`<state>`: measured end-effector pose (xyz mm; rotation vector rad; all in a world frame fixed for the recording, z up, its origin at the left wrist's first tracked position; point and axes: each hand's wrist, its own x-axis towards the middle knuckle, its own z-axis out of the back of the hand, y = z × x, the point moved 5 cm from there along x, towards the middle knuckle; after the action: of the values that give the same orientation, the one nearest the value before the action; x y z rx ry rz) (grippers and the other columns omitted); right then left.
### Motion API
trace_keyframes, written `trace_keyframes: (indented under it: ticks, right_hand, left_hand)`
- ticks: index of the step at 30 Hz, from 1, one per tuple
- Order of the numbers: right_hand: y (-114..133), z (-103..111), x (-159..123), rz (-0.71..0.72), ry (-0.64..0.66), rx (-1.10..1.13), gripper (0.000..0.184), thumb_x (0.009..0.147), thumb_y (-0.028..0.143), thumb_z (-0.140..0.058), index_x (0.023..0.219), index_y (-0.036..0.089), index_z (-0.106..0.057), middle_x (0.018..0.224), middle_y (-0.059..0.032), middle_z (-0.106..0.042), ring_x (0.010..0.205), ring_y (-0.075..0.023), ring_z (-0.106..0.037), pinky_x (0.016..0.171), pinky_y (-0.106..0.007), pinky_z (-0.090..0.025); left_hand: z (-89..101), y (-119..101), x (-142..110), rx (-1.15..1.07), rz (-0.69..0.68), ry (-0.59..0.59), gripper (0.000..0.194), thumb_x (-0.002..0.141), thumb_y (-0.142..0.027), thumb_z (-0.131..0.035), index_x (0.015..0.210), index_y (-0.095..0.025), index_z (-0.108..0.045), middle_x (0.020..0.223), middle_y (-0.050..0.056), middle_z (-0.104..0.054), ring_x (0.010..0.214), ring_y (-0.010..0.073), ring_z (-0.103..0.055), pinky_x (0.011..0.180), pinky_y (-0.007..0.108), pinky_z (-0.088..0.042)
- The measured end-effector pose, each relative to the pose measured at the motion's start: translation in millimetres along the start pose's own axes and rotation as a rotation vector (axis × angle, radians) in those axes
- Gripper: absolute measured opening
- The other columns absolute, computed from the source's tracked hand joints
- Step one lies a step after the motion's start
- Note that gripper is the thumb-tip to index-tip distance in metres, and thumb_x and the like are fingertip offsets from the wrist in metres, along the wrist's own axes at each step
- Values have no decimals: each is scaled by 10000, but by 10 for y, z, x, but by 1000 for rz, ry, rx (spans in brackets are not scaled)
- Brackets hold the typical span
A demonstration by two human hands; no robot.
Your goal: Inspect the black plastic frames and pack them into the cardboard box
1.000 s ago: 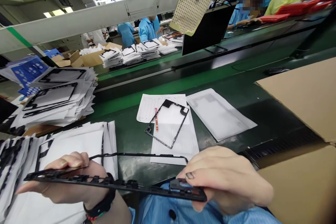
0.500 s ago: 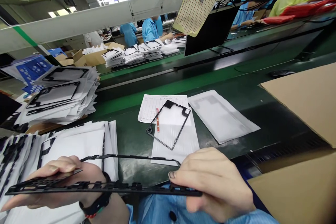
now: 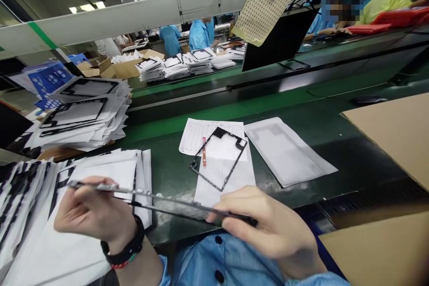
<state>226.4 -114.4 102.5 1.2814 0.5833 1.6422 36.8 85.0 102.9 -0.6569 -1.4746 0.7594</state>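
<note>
A thin black plastic frame is held nearly edge-on in front of me, slightly blurred. My left hand grips its left end, and my right hand pinches its right end between thumb and fingers. Beyond them a second black frame lies on white sheets on the dark green bench. Inside its outline is a red pen-like stick, resting on a printed form. A white translucent sleeve, with a frame shape showing through, lies to the right.
Stacked white sleeves with black frames stand near left and farther back left. Cardboard flaps rise at the right. A dark monitor stands beyond the conveyor, and co-workers in blue are behind.
The held frame has tilted: its left end rose, and its broad underside swung more edge-on. My left hand turned and lifted with it. My view shifted slightly left.
</note>
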Motion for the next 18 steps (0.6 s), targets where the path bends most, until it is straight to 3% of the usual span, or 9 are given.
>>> trace_keyframes:
  ticks: [2, 3, 5, 7, 9, 11, 13, 16, 18]
  right_hand:
    - [-149, -9, 42, -152, 10, 289, 253, 1034, 277, -431, 988, 141, -639, 631, 12, -552, 527, -109, -560, 559, -222, -484]
    - [-215, 6, 62, -197, -30, 472, 238, 1038, 293, -425, 964, 156, -604, 624, 41, -488, 474, -85, -496, 547, -217, -481]
    - [-312, 71, 107, -192, -164, 783, 220, 1031, 342, -440, 897, 189, -524, 654, 64, -424, 441, -64, -413, 587, -244, -511]
    - [-370, 133, 151, -143, -283, 947, 229, 1014, 355, -461, 833, 214, -457, 655, 70, -410, 441, -65, -374, 652, -285, -535]
    - [-414, 145, 191, -166, -347, 1004, 241, 1003, 347, -460, 799, 223, -426, 640, 68, -416, 452, -77, -366, 687, -303, -535]
    - [-449, 119, 216, -242, -387, 1037, 230, 990, 349, -461, 798, 226, -427, 640, 64, -405, 462, -84, -354, 693, -306, -534]
    - [-456, 85, 224, -296, -412, 1040, 210, 963, 378, -481, 820, 233, -430, 655, 53, -394, 491, -102, -379, 689, -317, -538]
    - [-405, 47, 218, -296, -411, 1000, 204, 942, 409, -477, 840, 244, -413, 690, 23, -395, 572, -143, -457, 685, -332, -549]
    - [-327, 39, 205, -237, -378, 969, 192, 960, 412, -427, 862, 247, -417, 739, -10, -454, 650, -165, -531, 700, -333, -563]
  left_hand:
    - [1, -5, -3, -18, -47, -128, 349, 830, -500, -678, 764, -168, -589, 723, -17, -626, 684, 135, -646, 648, 281, -501]
    - [-6, 7, -18, 1, -45, -160, 358, 755, -413, -789, 970, -164, -649, 936, 30, -702, 912, 197, -686, 808, 323, -525]
    - [-36, 69, -76, 32, 39, -156, 797, 626, -289, -900, 1330, -225, -532, 1370, 90, -584, 1283, 248, -540, 1054, 377, -434]
    - [-124, 178, -178, -56, 236, -18, 942, 621, -254, -906, 1434, -296, -430, 1475, 75, -492, 1322, 212, -499, 1071, 340, -428]
    - [-300, 276, -349, -302, 529, 261, 659, 709, -321, -848, 1305, -238, -580, 1164, 67, -686, 993, 167, -673, 835, 252, -550]
    - [-440, 278, -525, -507, 767, 496, 351, 738, -399, -810, 965, -145, -727, 645, -2, -652, 530, 81, -590, 502, 151, -486]
    - [-469, 242, -587, -585, 872, 541, 351, 703, -450, -822, 770, -118, -731, 442, -60, -480, 361, 27, -404, 368, 115, -366]
    - [-471, 161, -558, -688, 934, 509, 442, 619, -495, -871, 813, -118, -747, 500, -42, -532, 411, 39, -468, 387, 120, -429]
    - [-493, 102, -542, -822, 1023, 475, 397, 572, -409, -918, 741, -112, -717, 515, -36, -548, 426, 48, -512, 385, 116, -455]
